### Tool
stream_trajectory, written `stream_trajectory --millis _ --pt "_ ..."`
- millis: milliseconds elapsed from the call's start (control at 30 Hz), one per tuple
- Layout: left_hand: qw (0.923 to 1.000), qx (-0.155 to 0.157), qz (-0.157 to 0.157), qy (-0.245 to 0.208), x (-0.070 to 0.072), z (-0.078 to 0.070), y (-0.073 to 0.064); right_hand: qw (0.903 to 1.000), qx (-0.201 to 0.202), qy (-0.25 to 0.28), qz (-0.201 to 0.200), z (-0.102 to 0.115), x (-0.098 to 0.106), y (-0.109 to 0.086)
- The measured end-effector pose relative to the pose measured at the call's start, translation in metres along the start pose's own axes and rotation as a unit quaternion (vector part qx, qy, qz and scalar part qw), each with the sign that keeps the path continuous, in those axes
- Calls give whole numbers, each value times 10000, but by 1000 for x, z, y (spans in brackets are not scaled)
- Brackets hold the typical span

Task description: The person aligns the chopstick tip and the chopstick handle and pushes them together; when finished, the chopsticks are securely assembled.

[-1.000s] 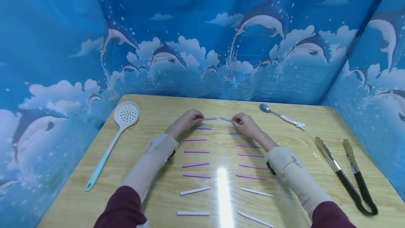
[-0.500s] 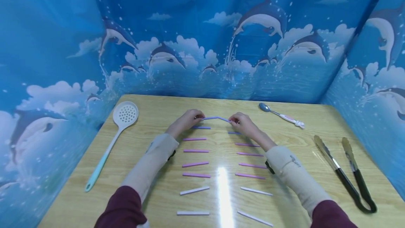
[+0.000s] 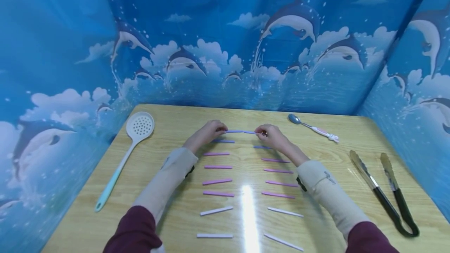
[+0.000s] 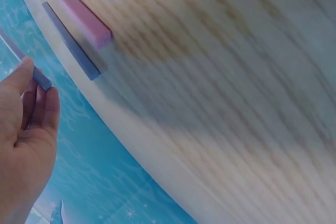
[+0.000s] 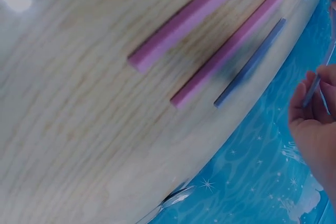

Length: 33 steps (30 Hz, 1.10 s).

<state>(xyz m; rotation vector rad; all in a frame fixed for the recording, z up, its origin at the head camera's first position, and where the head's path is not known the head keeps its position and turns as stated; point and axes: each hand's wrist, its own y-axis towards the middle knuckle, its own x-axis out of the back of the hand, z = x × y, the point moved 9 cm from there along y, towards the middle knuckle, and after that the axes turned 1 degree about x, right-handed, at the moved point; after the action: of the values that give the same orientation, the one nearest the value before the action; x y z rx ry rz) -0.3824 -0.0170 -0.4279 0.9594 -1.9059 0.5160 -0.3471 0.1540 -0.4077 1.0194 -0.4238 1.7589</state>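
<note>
Near the table's far edge, my left hand (image 3: 210, 131) pinches one end of a thin blue stick (image 3: 234, 131) between thumb and fingers. Opposite it, my right hand (image 3: 271, 136) pinches a second blue stick (image 3: 250, 132). The inner ends of both sticks meet or nearly meet, forming an almost straight line. In the left wrist view the held stick's end (image 4: 42, 78) shows beyond the fingertips, and the right wrist view shows the other stick's end (image 5: 312, 90) likewise. Below the hands lie two columns of sticks: blue (image 3: 224, 141), pink (image 3: 218, 167) and white (image 3: 215, 236).
A skimmer (image 3: 140, 125) with a pale green handle lies at the left. On the right are a spoon (image 3: 319, 131) with a pink and white handle and black-handled tongs (image 3: 393, 202). A blue dolphin-print curtain (image 3: 218, 50) hangs behind the wooden table (image 3: 168, 120).
A gap separated the two held sticks at first. My right hand brought its stick left until the inner ends came together at an angle; now the sticks lie nearly in line.
</note>
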Motion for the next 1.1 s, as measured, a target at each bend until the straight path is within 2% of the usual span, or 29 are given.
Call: stream_trajectory --millis 167,300,433,567,767,933,1100 --pt "9996 245 139 -6 -2 -1 2 9998 -32 158 -73 -1 0 0" --pt "9985 452 209 -244 -4 -1 3 9993 -86 341 -160 -2 2 0" --pt "9979 466 145 -432 -5 -1 3 9988 -108 454 -116 -2 3 -1" --pt "9981 373 -27 -490 -2 -3 0 9985 -123 526 -90 -1 5 -2" --pt "9984 28 -308 -473 4 -9 -2 9982 -10 584 -132 2 5 -3" --pt "9979 -20 -392 -519 5 -10 -4 9978 -18 632 -176 5 4 -5" --pt "9965 -247 -590 -543 9 -15 -13 9974 27 681 -223 10 3 -8"
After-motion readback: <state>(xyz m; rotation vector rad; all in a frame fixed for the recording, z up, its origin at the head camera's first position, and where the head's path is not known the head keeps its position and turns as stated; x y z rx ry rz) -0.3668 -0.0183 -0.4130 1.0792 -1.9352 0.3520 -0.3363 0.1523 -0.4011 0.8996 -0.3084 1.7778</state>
